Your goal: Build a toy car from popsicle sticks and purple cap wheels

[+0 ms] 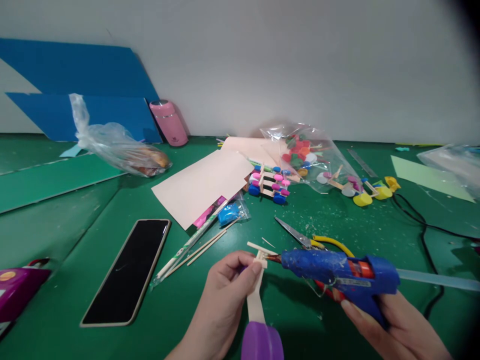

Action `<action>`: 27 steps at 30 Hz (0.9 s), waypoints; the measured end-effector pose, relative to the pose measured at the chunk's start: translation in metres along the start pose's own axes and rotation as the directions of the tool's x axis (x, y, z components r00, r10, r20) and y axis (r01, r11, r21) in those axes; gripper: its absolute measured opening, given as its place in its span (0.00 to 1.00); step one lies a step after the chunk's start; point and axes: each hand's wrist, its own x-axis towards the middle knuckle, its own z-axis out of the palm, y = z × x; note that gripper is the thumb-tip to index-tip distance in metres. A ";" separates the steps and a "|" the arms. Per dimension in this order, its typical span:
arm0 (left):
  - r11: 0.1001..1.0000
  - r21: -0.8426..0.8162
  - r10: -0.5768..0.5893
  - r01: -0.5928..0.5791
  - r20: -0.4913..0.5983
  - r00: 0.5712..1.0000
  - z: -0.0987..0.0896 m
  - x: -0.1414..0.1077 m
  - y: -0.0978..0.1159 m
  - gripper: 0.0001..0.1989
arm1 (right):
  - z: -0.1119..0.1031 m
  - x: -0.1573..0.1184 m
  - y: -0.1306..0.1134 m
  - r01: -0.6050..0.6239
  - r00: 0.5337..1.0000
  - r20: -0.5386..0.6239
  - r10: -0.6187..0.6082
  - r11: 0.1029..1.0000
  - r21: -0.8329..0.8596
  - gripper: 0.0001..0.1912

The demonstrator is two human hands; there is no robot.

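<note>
My left hand (227,295) pinches a flat wooden craft stick (255,300) between thumb and fingers. At its near end sits a purple cap (262,342), and a thin wooden stick (258,247) crosses its far end. In my right hand (390,320) is a blue hot glue gun (333,270), with a clear glue stick (438,279) coming out of its back. The gun's nozzle touches or nearly touches the joint where the sticks meet. Scissors (294,232) and a yellow-handled tool (333,241) lie partly hidden behind the gun.
A phone (125,272) lies at the left, near thin sticks (206,247) and a blue packet (228,214). Behind are pale paper sheets (202,185), small cap-wheeled models (268,185), a bag of caps (300,150) and a pink bottle (169,124). A black cord (423,235) runs along the right.
</note>
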 end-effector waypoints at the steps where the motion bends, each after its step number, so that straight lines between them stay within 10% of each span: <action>1: 1.000 0.002 -0.001 0.001 0.005 1.000 0.000 0.000 0.000 0.07 | 0.001 0.001 0.000 -0.004 1.000 0.000 0.004 1.000 -0.001 0.14; 13: 1.000 0.021 0.009 -0.009 0.013 1.000 0.001 0.001 0.000 0.08 | 0.001 0.000 -0.004 -0.016 0.999 0.048 0.017 1.000 -0.027 0.13; 21: 0.999 -0.025 -0.021 0.021 0.005 1.000 -0.001 0.000 0.001 0.08 | -0.004 0.003 0.011 0.224 0.974 0.063 -0.219 0.970 -0.091 0.11; 27: 0.992 -0.117 -0.051 0.055 0.038 0.998 -0.001 0.001 0.002 0.08 | -0.003 -0.001 0.013 0.119 0.992 0.042 -0.116 0.991 -0.068 0.11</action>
